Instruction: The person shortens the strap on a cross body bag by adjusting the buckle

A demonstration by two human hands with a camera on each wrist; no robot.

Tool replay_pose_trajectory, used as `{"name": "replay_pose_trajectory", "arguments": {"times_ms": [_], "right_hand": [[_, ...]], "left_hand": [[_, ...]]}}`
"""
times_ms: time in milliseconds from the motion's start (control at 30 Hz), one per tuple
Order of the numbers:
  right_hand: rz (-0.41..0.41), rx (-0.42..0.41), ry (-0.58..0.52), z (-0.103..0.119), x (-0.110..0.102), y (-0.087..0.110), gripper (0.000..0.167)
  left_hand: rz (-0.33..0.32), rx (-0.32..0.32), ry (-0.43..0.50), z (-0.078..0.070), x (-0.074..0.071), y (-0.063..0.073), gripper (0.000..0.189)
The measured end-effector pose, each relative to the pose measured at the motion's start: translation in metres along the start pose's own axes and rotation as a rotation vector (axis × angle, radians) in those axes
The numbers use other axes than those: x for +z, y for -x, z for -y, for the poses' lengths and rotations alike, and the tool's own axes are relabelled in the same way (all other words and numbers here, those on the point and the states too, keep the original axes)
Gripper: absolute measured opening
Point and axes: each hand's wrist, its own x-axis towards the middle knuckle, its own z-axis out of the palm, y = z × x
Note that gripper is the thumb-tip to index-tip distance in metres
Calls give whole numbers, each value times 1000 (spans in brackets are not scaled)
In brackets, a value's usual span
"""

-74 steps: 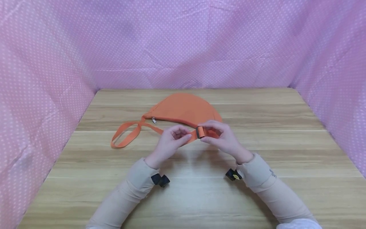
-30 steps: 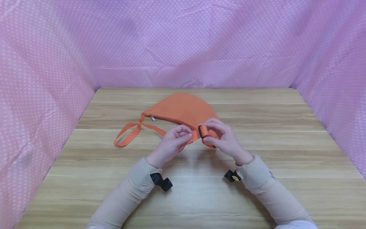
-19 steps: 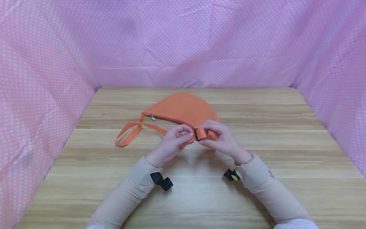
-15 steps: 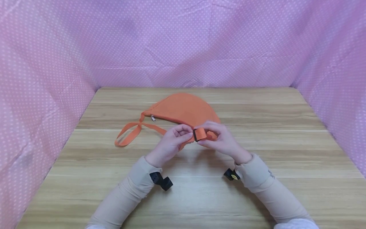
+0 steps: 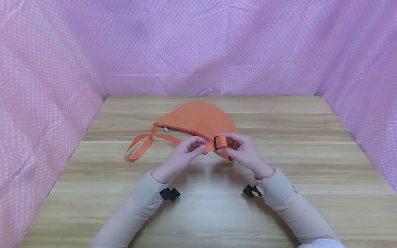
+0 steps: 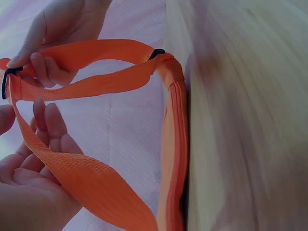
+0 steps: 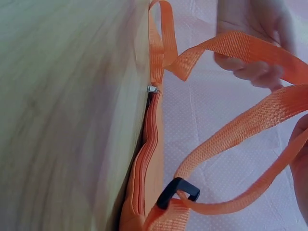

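Observation:
An orange crescent-shaped waist bag (image 5: 198, 119) lies on the table, its zipper side toward me. The right hand (image 5: 245, 151) pinches a black strap slider (image 5: 215, 143), with a loop of orange webbing bulging out on its right side. Just left of the slider, the left hand (image 5: 183, 153) holds the strap (image 5: 209, 146) between thumb and fingers. In the left wrist view, the webbing runs from the slider across the left fingers (image 6: 55, 120). A second black ring (image 7: 178, 190) joins the strap to the bag's near end.
A loose strap loop (image 5: 138, 148) lies on the table left of the bag. The silver zipper pull (image 5: 166, 129) sits at the bag's left end. Pink dotted cloth (image 5: 198, 48) hangs behind and beside the wooden table (image 5: 294, 120).
The left hand has drawn slightly left, away from the slider, so more strap shows between the hands. Over the whole span, the webbing loop at the slider has grown and the slider has shifted in the right fingers.

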Motion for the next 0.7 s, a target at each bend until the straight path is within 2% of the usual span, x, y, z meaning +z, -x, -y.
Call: {"name": "replay_pose_trajectory", "arguments": {"times_ms": [67,200,333,500,700], "right_hand": [[-6,11,10,1,0,0,40],[-3,47,44,4,0,0,40],[15,57,47,5,1,0,40],[19,66,76,6,2,-1,40],[32,67,87,5,4,-3,35]], "left_hand": [[-33,4,-40,0,-1,1,20],[-72,27,-21,0,-2,2,17],[-100,59,25,2,1,2,15],[-144,53,80,0,5,0,16],[-145,65,175,-3,10,-1,16]]}}
